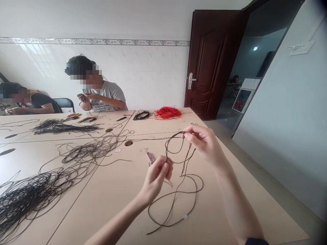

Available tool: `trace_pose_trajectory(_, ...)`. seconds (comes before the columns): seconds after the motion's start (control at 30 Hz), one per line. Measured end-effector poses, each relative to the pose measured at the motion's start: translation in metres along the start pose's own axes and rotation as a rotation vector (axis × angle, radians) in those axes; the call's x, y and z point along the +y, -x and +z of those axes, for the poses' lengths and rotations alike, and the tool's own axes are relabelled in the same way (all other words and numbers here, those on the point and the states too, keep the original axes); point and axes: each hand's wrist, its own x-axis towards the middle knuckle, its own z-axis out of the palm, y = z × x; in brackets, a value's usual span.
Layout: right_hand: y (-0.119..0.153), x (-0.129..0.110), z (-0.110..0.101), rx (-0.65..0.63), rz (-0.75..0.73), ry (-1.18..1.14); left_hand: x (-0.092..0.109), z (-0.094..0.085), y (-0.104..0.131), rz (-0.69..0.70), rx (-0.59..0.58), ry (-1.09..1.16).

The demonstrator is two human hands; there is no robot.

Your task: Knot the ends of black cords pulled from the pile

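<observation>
Right now I hold one dark brown cord (178, 190) up over the light wooden table (114, 200) with both hands. My left hand (156, 177) is closed, pinching the cord low down near the middle. My right hand (201, 139) is closed too, pinching the top of a loop (175, 144) a bit higher and to the right. The rest of the cord hangs down and lies in big curls on the table in front of me. I think I am shaping a loop, maybe for a knot. Next, I judge one end must go through that loop, so both pinches need to stay firm. A small pink tool (150, 158) lies just behind my left hand. A pile of black cords (33, 194) sits far left, and red cord (167, 113) lies across the table.
</observation>
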Motion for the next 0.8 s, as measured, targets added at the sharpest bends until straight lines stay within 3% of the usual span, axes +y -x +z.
trace_pose_trajectory(0.1, 0.0, 0.001, -0.001, 0.014, -0.027, 0.004, 0.008, -0.015, 0.005, 0.095, 0.052, -0.126)
trace_pose_trajectory(0.17, 0.001, 0.0, -0.001, 0.016, -0.024, -0.001, 0.013, -0.03, 0.0, 0.184, 0.172, -0.217)
trace_pose_trajectory(0.27, 0.004, -0.005, 0.002, -0.007, -0.012, -0.017, 0.019, -0.05, -0.021, 0.338, 0.393, -0.345)
trace_pose_trajectory(0.37, 0.007, -0.01, 0.007, -0.057, -0.005, -0.056, 0.026, -0.064, -0.045, 0.492, 0.521, -0.448)
trace_pose_trajectory(0.63, 0.008, -0.012, 0.018, -0.111, 0.038, -0.136, 0.055, -0.08, -0.079, 0.79, 0.547, -0.563)
trace_pose_trajectory(0.8, 0.01, -0.014, 0.017, -0.073, 0.007, -0.155, 0.071, -0.091, -0.099, 0.807, 0.549, -0.5)
